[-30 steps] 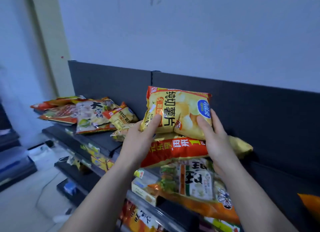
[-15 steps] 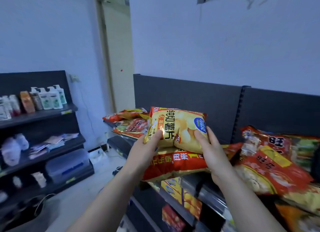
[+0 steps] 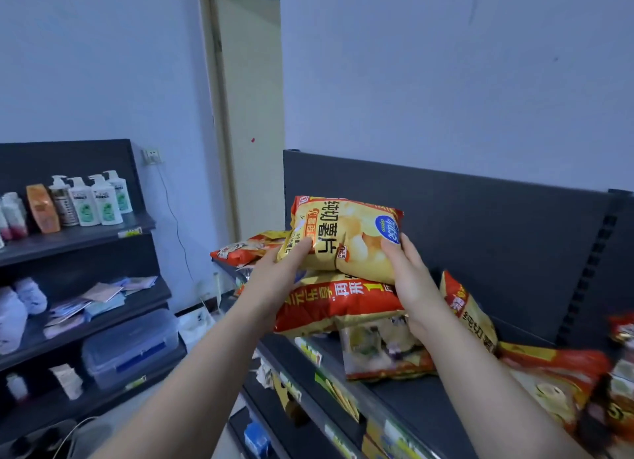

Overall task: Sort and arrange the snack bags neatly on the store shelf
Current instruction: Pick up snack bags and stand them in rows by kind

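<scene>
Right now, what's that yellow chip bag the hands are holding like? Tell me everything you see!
The yellow chip bag is puffy, shiny plastic with red edging, big black characters, pictured chips and a blue round badge. It lies turned sideways on top of a red bag. The left hand grips its left end, thumb on the front; the right hand grips the right end by the badge.

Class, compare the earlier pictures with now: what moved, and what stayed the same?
The left hand and right hand have carried the yellow bag, with the red bag under it, leftward along the shelf, up to the far pile. They still hold the yellow bag from either side.
</scene>
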Available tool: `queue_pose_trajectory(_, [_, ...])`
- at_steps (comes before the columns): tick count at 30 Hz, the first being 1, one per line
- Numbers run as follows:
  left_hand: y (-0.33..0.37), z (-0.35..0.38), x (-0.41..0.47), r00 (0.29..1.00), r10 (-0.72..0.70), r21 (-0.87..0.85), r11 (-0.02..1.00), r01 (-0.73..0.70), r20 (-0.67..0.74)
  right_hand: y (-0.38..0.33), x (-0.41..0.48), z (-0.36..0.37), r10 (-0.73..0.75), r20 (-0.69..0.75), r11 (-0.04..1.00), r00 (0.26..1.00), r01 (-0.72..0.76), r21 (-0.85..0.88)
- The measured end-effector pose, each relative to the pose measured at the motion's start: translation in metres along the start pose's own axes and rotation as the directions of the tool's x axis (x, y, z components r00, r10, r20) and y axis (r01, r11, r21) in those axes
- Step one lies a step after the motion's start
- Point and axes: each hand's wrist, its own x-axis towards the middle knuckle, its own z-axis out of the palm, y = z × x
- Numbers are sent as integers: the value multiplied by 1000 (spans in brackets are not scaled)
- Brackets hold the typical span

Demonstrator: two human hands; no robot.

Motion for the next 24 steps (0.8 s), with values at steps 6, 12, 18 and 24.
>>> queue_pose_trajectory(6, [23, 2, 94, 1000, -2, 29, 1000, 3, -32, -7, 99, 26, -23, 31, 1000, 999, 23, 10])
queue_pose_trajectory(12, [28, 4, 178, 999, -3, 89, 996, 7, -37, 10, 170, 49, 28, -2, 999, 1000, -27, 20])
queue_pose_trajectory(18, [24, 1, 265, 1000, 9, 213, 977, -16, 30, 40, 221, 75, 190, -75, 981, 979, -192, -11])
queue_pose_trajectory(24, [12, -7, 342, 989, 12, 408, 910, -72, 146, 60, 248, 102, 386, -166, 920, 907, -392, -5])
